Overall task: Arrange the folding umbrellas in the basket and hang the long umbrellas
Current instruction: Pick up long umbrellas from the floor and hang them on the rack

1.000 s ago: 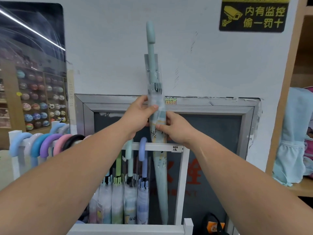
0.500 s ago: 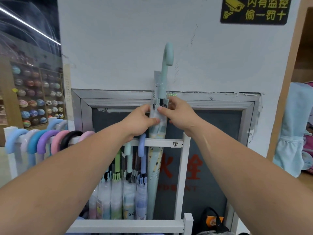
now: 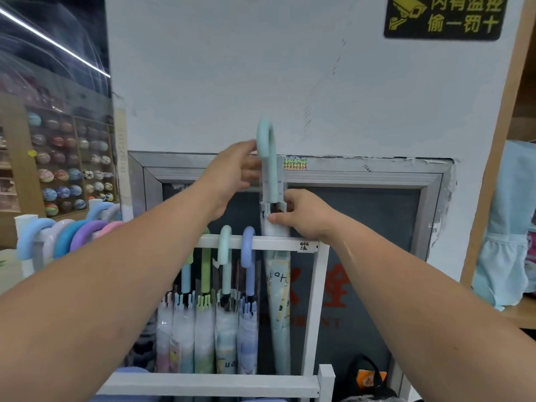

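A long mint-green umbrella (image 3: pixel 277 288) in a clear sleeve stands upright behind the white rack's top rail (image 3: pixel 278 244), at the rail's right end. Its curved handle (image 3: pixel 266 146) rises above the rail. My left hand (image 3: pixel 232 175) touches the hook of the handle from the left, fingers loosely bent beside it. My right hand (image 3: pixel 301 216) pinches the umbrella just below the handle, above the rail. Several long umbrellas (image 3: pixel 226 285) with mint, blue and green handles hang on the same rail to the left.
A second row of pastel hooked handles (image 3: pixel 72 236) hangs on the rack's left side. The white rack's lower bar (image 3: pixel 208 384) runs across the bottom. A metal-framed dark panel (image 3: pixel 429 181) is behind. A wooden shelf with light-blue fabric (image 3: pixel 504 227) stands right.
The mint umbrella has come down, its handle now lower and just above the rail. My left hand moved up from the shaft to the hook; my right hand stays on the shaft.
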`<action>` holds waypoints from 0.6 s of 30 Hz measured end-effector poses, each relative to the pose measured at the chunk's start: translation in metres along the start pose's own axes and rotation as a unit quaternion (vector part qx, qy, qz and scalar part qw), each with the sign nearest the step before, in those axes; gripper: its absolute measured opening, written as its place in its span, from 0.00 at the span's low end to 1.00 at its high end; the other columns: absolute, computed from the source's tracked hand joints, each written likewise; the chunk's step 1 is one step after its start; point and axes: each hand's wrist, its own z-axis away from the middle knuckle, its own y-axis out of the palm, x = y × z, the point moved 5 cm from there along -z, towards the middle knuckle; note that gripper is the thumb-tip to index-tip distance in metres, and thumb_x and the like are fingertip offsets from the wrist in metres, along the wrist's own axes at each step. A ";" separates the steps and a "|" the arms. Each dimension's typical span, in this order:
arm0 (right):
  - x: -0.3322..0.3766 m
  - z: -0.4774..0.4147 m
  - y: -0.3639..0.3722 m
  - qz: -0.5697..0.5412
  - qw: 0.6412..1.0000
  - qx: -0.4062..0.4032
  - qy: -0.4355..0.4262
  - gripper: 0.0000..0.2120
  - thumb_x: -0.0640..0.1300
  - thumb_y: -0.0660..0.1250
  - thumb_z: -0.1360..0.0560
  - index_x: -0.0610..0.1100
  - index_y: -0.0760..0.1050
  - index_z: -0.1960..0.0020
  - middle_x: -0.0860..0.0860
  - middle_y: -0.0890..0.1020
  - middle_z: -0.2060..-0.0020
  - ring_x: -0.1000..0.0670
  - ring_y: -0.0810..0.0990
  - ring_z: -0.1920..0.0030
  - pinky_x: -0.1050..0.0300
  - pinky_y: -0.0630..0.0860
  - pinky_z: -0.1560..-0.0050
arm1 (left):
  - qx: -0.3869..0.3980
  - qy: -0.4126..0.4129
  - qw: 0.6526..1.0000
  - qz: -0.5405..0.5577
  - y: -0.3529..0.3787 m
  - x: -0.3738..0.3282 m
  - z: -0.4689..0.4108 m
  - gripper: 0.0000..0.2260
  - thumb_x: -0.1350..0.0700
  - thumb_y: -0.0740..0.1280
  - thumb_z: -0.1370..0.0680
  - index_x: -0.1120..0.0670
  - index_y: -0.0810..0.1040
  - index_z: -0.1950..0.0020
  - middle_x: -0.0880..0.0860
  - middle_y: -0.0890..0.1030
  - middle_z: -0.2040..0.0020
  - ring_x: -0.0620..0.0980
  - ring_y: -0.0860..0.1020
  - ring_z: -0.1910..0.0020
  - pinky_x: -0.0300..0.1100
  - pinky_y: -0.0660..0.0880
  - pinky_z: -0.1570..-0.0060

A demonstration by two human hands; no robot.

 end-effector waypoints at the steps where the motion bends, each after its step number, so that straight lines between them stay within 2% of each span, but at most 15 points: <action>1: -0.001 0.001 -0.001 0.006 1.000 0.009 0.001 0.04 0.47 0.73 0.24 0.50 0.79 0.51 0.57 0.81 0.64 0.57 0.78 0.64 0.60 0.75 0.60 | 0.008 0.011 1.000 0.015 -0.001 -0.004 -0.002 0.14 0.41 0.59 0.19 0.46 0.78 0.41 0.53 0.85 0.43 0.50 0.83 0.48 0.49 0.75 0.41; 4: -0.002 0.003 -0.003 0.021 1.000 0.019 -0.002 0.07 0.46 0.73 0.24 0.53 0.77 0.57 0.61 0.78 0.72 0.63 0.74 0.72 0.69 0.68 0.68 | 0.065 0.025 0.998 0.012 0.001 -0.007 -0.006 0.21 0.37 0.64 0.26 0.46 0.77 0.38 0.51 0.83 0.40 0.51 0.82 0.43 0.51 0.73 0.35; 6: -0.003 0.003 -0.001 0.027 0.999 0.028 0.004 0.03 0.46 0.73 0.24 0.51 0.79 0.52 0.59 0.82 0.66 0.61 0.77 0.67 0.63 0.74 0.62 | 0.107 0.013 0.994 -0.002 0.002 -0.005 -0.008 0.23 0.38 0.66 0.26 0.42 0.75 0.33 0.48 0.81 0.37 0.50 0.80 0.40 0.55 0.69 0.31; 8: -0.002 0.004 0.002 0.052 0.997 0.051 0.013 0.08 0.47 0.74 0.25 0.50 0.81 0.46 0.53 0.85 0.59 0.53 0.80 0.61 0.54 0.80 0.54 | 0.152 0.002 0.988 -0.031 0.006 -0.008 -0.007 0.26 0.38 0.68 0.28 0.34 0.71 0.30 0.46 0.79 0.34 0.49 0.78 0.36 0.57 0.67 0.31; 9: -0.003 0.004 0.005 0.070 0.995 0.062 0.018 0.09 0.47 0.74 0.25 0.50 0.81 0.45 0.52 0.85 0.58 0.52 0.81 0.59 0.53 0.80 0.52 | 0.166 0.002 0.985 -0.047 0.008 -0.010 -0.006 0.27 0.38 0.70 0.29 0.31 0.70 0.30 0.46 0.78 0.32 0.50 0.77 0.34 0.57 0.66 0.30; 11: -0.003 0.005 0.006 0.092 0.993 0.072 0.022 0.11 0.48 0.73 0.25 0.51 0.81 0.43 0.53 0.85 0.57 0.51 0.81 0.57 0.53 0.79 0.51 | 0.168 0.006 0.984 -0.057 0.010 -0.014 -0.006 0.26 0.42 0.71 0.29 0.33 0.72 0.31 0.48 0.80 0.36 0.50 0.78 0.37 0.56 0.68 0.30; 14: 0.000 0.006 0.004 0.115 0.991 0.070 0.019 0.11 0.49 0.73 0.25 0.51 0.81 0.43 0.54 0.85 0.54 0.50 0.82 0.54 0.55 0.78 0.49 | 0.126 0.019 0.991 -0.029 0.011 -0.017 -0.006 0.26 0.47 0.75 0.34 0.41 0.78 0.36 0.50 0.85 0.47 0.49 0.82 0.48 0.51 0.75 0.35; 17: 0.001 0.011 -0.002 0.186 0.981 0.059 0.011 0.06 0.53 0.72 0.25 0.54 0.78 0.51 0.56 0.80 0.58 0.53 0.78 0.58 0.59 0.74 0.58 | 0.106 0.024 0.994 -0.029 0.011 -0.013 -0.005 0.23 0.52 0.75 0.32 0.45 0.80 0.37 0.56 0.86 0.45 0.49 0.84 0.51 0.50 0.78 0.41; 18: 0.000 0.014 -0.006 0.197 0.979 0.055 0.013 0.07 0.55 0.73 0.25 0.54 0.77 0.53 0.56 0.80 0.58 0.54 0.78 0.58 0.59 0.74 0.59 | 0.103 0.021 0.994 -0.031 0.011 -0.010 -0.005 0.22 0.53 0.75 0.30 0.45 0.80 0.37 0.57 0.86 0.45 0.50 0.84 0.51 0.50 0.78 0.43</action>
